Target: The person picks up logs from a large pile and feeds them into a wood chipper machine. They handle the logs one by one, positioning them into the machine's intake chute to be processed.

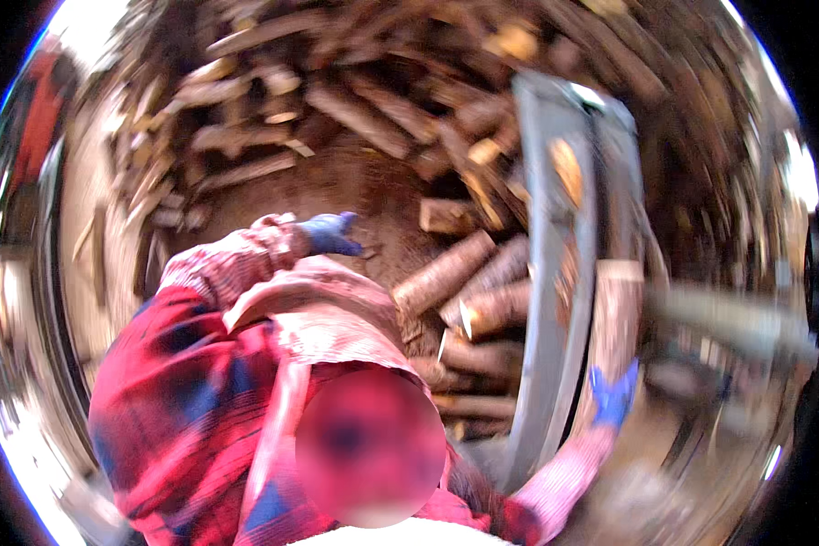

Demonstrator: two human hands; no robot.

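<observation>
My left hand [332,234], in a blue glove, is held out in front of my body over the brown ground. Its fingers are stretched out, and nothing shows in them. On the right, my right hand [612,398], also gloved in blue, grips the near end of a short log [617,314], fingers and thumb on either side of it. That log lies lengthwise along a long grey metal trough or frame [541,227]. Farther along the same line is another, darker log [621,196]. Motion blurs part of the picture.
Cut logs [450,270] lie heaped left of the metal frame. A large pile of logs [364,118] spreads across the far side. Split pieces [237,136] are stacked at the far left. A pale beam-like bar [728,318] extends to the right, blurred.
</observation>
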